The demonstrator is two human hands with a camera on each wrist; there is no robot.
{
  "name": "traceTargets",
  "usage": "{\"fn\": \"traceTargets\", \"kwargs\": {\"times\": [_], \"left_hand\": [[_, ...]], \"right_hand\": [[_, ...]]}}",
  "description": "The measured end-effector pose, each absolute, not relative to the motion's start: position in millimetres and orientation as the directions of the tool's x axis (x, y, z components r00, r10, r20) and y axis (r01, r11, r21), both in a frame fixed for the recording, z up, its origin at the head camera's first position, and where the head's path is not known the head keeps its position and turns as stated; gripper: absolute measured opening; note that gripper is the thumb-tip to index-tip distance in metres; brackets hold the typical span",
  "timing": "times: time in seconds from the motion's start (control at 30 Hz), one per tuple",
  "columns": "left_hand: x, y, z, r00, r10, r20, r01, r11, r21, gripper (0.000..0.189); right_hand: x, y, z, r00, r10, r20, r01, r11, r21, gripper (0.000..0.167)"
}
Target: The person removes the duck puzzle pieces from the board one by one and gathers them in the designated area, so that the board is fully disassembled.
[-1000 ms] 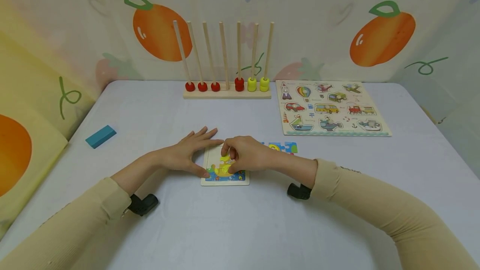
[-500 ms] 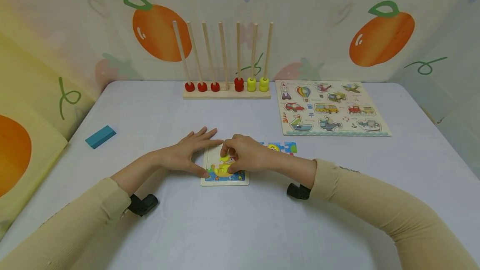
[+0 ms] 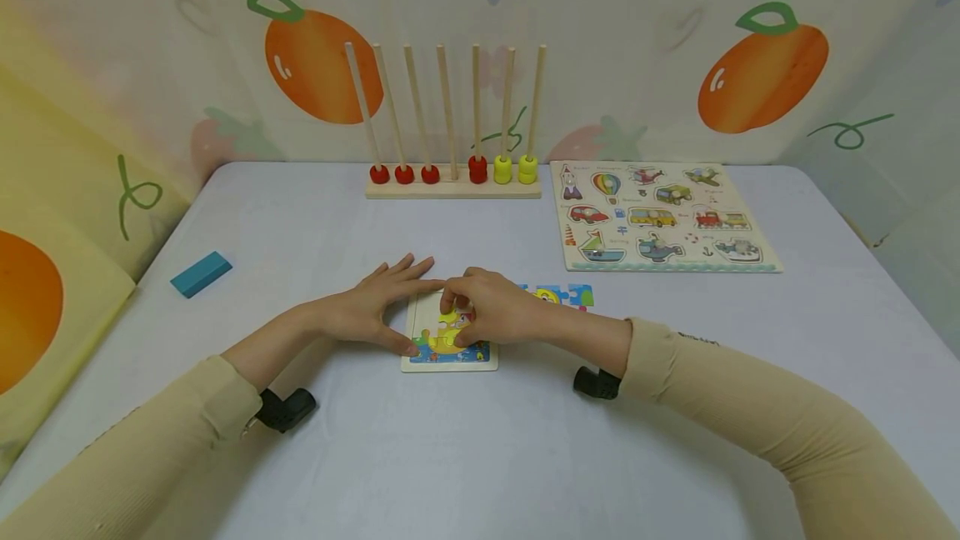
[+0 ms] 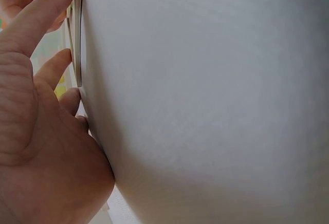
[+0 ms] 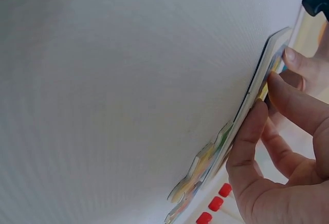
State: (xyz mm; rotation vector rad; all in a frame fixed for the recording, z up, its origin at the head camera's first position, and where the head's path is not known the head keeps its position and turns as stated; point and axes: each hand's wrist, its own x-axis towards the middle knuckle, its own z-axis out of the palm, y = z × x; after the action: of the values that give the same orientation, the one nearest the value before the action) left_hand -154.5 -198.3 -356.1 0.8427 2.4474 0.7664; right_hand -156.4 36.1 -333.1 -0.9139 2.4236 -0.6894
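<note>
A small jigsaw board with a pale frame lies on the table in front of the person. Blue and yellow pieces fill its lower part, while bare pale backing shows at its upper left. The left hand spreads its straight fingers along the board's left side, thumb on the lower left corner. Over the board, the right hand pinches a yellow puzzle piece between thumb and index finger, partly hidden by the fingers. In the right wrist view, the thumb and index fingertips are right at the board's surface.
Loose puzzle pieces lie just beyond the right wrist. A bead abacus stands at the back, with a vehicle peg puzzle to its right. A blue block lies at the left.
The right hand's knuckles have risen very slightly while it keeps pinching the yellow piece. The left hand and the board have stayed in place.
</note>
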Motion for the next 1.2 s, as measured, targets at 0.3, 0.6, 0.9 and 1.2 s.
{"fn": "traceTargets", "kwargs": {"times": [0.3, 0.6, 0.9, 1.2], "left_hand": [[-155.0, -198.7, -356.7, -0.718, 0.661, -0.219, 0.418, 0.661, 0.623, 0.09], [-155.0, -199.4, -357.7, -0.714, 0.665, -0.219, 0.414, 0.654, 0.633, 0.09], [-154.8, -200.0, -358.2, -0.716, 0.663, -0.219, 0.417, 0.657, 0.628, 0.09], [-154.3, -201.3, -358.5, -0.718, 0.659, -0.224, 0.411, 0.662, 0.627, 0.09]], "right_hand": [[-156.3, 36.4, -332.6, -0.676, -0.702, -0.226, -0.475, 0.649, -0.595, 0.031], [-155.9, 35.3, -333.1, -0.682, -0.7, -0.213, -0.486, 0.651, -0.584, 0.032], [-155.5, 35.9, -332.0, -0.677, -0.71, -0.195, -0.497, 0.635, -0.591, 0.034], [-154.6, 35.0, -330.0, -0.672, -0.717, -0.186, -0.504, 0.627, -0.594, 0.035]]}}
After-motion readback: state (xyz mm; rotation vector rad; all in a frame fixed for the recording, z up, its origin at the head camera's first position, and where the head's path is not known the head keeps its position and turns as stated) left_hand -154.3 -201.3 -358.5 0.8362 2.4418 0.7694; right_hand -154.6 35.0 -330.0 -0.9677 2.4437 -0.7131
